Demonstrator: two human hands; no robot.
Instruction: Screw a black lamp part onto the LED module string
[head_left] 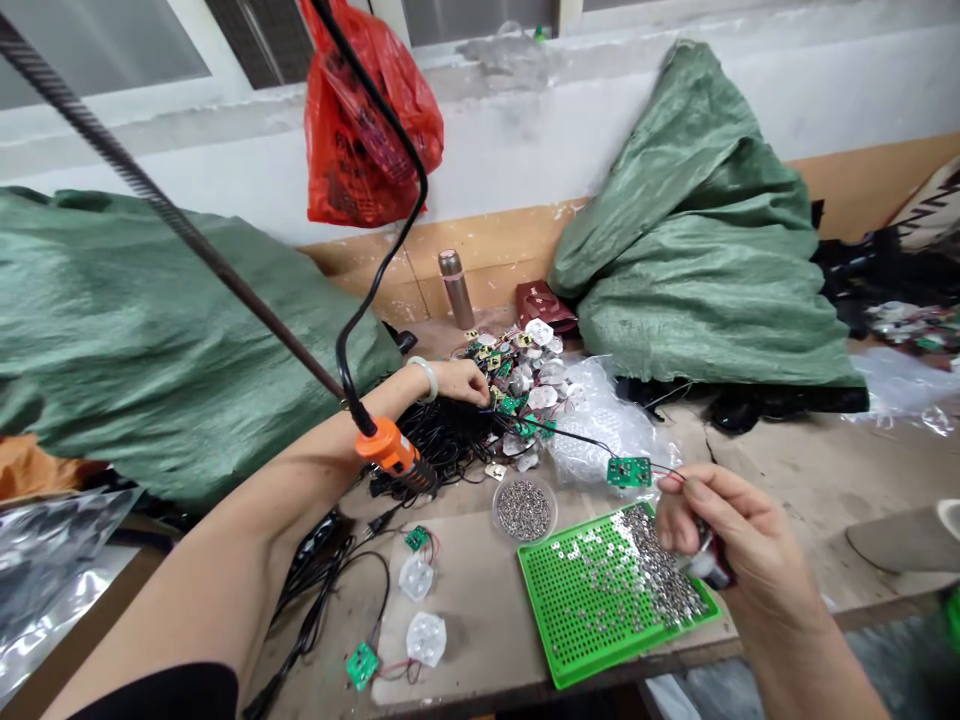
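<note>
My left hand [466, 384], with a pale bangle at the wrist, is closed in a pinch at the edge of a heap of black cables [442, 435]. A black cable [566, 431] stretches from its fingertips to a small green circuit board [628, 471]. My right hand [724, 530] pinches the thin red and black wires at that board's other end. A dark and white part [709, 568] sits in its curled fingers, mostly hidden. Below that hand lies a green perforated tray [551, 630] scattered with small metal pieces [660, 575].
An orange electric screwdriver [397, 455] hangs on a cord and spring. A round dish of screws [525, 510] stands beside the tray. Clear domed parts [426, 638] with boards lie at front left. Behind are a thermos [456, 290], bubble wrap [611, 420] and green sacks [697, 250].
</note>
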